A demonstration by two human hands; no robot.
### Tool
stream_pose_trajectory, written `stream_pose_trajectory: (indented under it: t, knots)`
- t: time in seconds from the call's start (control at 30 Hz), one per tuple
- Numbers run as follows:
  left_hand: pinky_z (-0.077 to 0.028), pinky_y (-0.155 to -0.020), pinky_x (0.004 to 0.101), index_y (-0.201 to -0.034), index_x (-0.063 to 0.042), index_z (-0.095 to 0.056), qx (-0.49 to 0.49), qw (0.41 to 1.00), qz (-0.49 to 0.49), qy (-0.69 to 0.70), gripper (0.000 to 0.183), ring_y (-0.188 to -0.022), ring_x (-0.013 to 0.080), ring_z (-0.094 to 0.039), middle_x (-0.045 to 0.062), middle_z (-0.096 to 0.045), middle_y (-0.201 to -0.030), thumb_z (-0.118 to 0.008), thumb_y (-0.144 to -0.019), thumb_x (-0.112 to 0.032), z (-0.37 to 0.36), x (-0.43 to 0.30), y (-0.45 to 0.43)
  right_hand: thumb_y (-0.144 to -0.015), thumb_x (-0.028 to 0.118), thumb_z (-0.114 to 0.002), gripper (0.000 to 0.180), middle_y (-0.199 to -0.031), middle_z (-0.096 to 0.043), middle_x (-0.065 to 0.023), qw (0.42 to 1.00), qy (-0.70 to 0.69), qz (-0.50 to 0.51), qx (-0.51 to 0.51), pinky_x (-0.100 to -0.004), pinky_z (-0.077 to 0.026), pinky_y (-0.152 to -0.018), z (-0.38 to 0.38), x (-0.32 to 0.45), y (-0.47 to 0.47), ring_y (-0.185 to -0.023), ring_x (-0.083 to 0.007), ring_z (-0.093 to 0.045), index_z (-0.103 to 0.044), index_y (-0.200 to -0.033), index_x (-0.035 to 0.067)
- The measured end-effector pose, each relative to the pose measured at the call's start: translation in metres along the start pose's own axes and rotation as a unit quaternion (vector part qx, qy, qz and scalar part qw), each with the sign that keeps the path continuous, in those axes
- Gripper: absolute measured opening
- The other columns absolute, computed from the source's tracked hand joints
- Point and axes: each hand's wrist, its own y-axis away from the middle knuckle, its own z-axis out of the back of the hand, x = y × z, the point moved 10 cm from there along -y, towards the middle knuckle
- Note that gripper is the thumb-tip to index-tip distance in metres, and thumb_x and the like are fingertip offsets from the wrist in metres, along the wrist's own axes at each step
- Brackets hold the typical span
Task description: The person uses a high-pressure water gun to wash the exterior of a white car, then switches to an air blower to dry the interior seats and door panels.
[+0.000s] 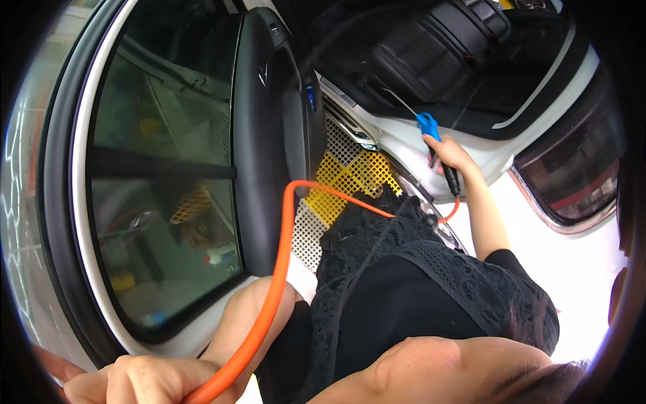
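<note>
My right hand (446, 151) is closed around the black grip of an air blow gun (427, 123). The gun has a blue head, and its thin metal nozzle points up-left toward the black car seat (421, 55). A coiled orange section joins its lower end, near the orange air hose (282, 262). That hose loops up beside the open car door (262, 151) and down to the bottom left. There my left hand (146, 379) is curled at the hose, its grip partly cut off by the picture's edge.
The door's window (166, 192) and black inner panel stand on the left. On the right are the white car body (404, 141) and another window (570, 166). Yellow and grey floor grating (348, 177) lies between door and sill. A dark lace garment (383, 242) hangs beside the sill.
</note>
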Motion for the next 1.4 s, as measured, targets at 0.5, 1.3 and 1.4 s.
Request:
stream_pose_trajectory:
  t: [0.5, 1.3, 1.4]
  knots:
    - [-0.022, -0.030, 0.0195, -0.149, -0.004, -0.003, -0.261, 0.851, 0.111, -0.443, 0.074, -0.036, 0.0025, -0.021, -0.004, -0.033, -0.063, -0.051, -0.097, -0.024, -0.012, -0.092, 0.162, -0.089, 0.053, -0.051, 0.056, -0.056, -0.061, -0.0072, 0.970, 0.134, 0.081, 0.187, -0.0319, -0.050, -0.052, -0.238, 0.003, 0.143, -0.044, -0.0192, -0.060, -0.065, -0.066, 0.004]
    - [-0.039, -0.101, 0.0339, -0.135, 0.003, -0.042, -0.207, 0.922, 0.016, -0.328, 0.045, -0.117, 0.0227, -0.052, 0.014, -0.051, -0.132, -0.047, -0.096, -0.019, 0.154, -0.048, 0.202, -0.095, 0.046, -0.046, 0.053, -0.076, -0.069, -0.0108, 0.989, -0.139, -0.023, -0.038, -0.0243, -0.041, -0.039, -0.136, -0.063, 0.205, -0.040, -0.0121, -0.049, -0.065, -0.081, -0.002]
    - [-0.038, -0.100, 0.0306, -0.137, 0.004, -0.039, -0.077, 0.912, 0.030, -0.402, 0.045, -0.120, 0.0208, -0.049, 0.014, -0.048, -0.133, -0.046, -0.096, -0.012, 0.105, -0.030, 0.164, -0.096, 0.045, -0.043, 0.053, -0.080, -0.069, -0.0148, 0.965, -0.250, 0.047, -0.069, -0.0221, -0.037, -0.035, -0.135, -0.033, 0.246, -0.036, -0.0116, -0.046, -0.063, -0.082, -0.002]
